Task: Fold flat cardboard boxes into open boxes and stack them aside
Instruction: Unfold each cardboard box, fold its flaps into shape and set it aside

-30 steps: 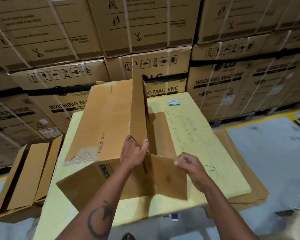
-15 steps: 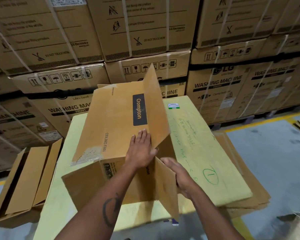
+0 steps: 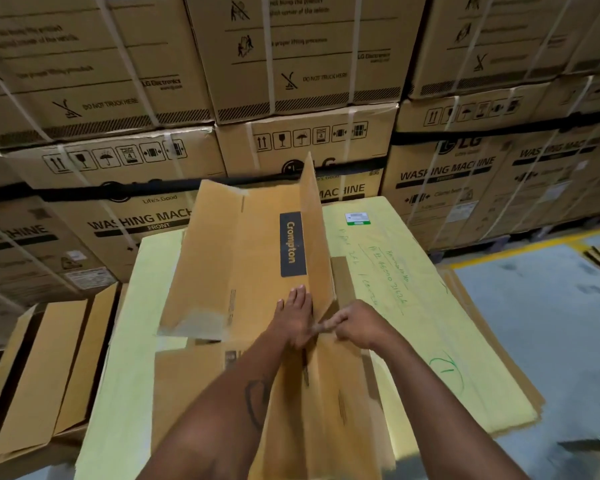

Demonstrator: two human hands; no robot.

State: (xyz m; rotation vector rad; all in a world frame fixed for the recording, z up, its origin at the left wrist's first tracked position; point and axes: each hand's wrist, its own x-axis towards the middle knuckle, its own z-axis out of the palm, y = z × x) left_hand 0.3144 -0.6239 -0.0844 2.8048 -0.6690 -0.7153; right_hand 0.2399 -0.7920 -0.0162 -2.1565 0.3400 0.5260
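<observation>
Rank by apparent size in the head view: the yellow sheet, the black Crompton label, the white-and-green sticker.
1. yellow sheet, largest by far
2. black Crompton label
3. white-and-green sticker, smallest, though it lies farther from the camera

Matt brown corrugated cardboard on a pale yellow sheet

The long brown cardboard box (image 3: 243, 258) looks matt, with a scuffed, torn patch at its 7 o'clock corner; the pale yellow, matt, paper-like sheet (image 3: 413, 306) lies under it.

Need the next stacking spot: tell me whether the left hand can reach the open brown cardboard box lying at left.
Probably yes: the left hand presses the brown Crompton carton; nothing blocks the open box.
</observation>
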